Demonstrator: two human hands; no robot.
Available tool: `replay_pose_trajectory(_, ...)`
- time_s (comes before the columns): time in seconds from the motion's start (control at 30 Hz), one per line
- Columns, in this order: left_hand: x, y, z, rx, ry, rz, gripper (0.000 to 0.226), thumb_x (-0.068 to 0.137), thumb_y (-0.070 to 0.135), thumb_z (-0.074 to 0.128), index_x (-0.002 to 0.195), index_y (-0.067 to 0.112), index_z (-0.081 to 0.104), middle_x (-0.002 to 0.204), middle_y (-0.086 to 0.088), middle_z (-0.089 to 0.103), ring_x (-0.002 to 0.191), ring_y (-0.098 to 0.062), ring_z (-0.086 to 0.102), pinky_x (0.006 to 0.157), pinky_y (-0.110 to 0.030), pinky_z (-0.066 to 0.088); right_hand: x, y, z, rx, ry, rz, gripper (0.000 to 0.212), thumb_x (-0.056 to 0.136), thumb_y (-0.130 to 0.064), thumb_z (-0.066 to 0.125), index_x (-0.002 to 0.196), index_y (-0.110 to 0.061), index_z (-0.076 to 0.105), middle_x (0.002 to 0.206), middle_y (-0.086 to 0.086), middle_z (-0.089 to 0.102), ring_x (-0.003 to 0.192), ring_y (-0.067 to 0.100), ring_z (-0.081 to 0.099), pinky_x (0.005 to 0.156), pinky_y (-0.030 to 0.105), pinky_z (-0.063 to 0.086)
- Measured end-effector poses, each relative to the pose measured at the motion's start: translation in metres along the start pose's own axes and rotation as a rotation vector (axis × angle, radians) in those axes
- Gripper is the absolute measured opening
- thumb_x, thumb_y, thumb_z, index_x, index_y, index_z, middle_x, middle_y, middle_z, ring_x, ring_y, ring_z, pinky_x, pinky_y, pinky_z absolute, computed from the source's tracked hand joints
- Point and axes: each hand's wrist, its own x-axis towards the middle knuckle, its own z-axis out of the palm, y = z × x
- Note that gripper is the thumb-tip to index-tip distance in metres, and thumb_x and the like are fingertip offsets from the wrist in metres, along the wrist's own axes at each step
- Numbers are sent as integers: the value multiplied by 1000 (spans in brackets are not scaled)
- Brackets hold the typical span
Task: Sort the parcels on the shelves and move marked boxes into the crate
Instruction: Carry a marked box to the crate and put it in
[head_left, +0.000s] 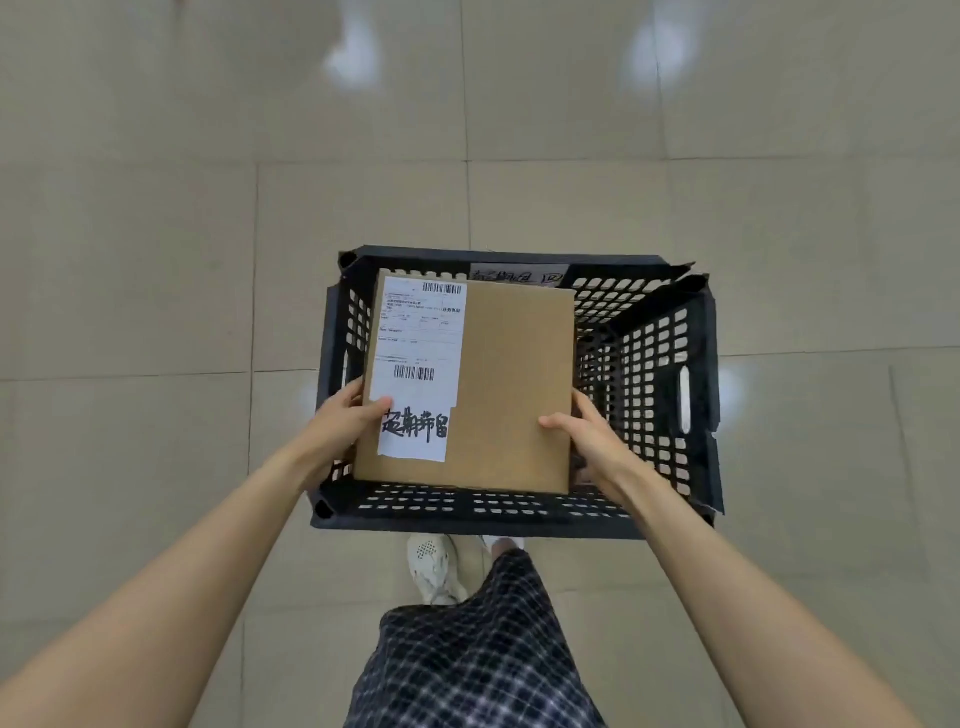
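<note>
A flat brown cardboard box (514, 395) hangs over the left half of a black perforated plastic crate (649, 374) that stands on the floor. A white shipping label with barcodes covers the box's left side, and a white slip with bold black handwritten characters sits below it. My left hand (345, 415) grips the box's left edge, thumb on the slip. My right hand (589, 431) grips the right edge, thumb on top. The crate's right half shows no parcels; what lies under the box is hidden.
Beige tiled floor (156, 260) surrounds the crate on all sides. A handwritten paper tag (519, 274) hangs on the crate's far wall. My white shoe (434, 569) and checked garment are just behind the crate's near wall.
</note>
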Motion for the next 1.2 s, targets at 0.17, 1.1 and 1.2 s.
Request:
replay_pose_trajectory(0.17,46,-18,1,27,52,-35,43,98,26,52,140,25,42,123,2,64,96,-10,63,79,-31,50,46,1,13,-14,-40,72,72,90,-24,61,148,-37,22,140,-3,47,119,22,45,100,62,36)
replay_pose_trajectory(1.1,76,-12,40,358,672,-60,41,96,13,50,136,19,46,126,-9,62,108,-30,60,79,-37,47,97,-4,48,-541,146,93,72,95,-31,53,153,-24,12,142,8,49,124,32,51,102,45,45)
replay_pose_trajectory(1.2,56,12,34,408,665,133,34,94,14,54,128,18,53,122,-4,63,97,-17,60,61,-17,40,82,-32,51,-716,214,57,66,92,-31,54,148,-19,22,135,11,55,118,33,55,96,47,49)
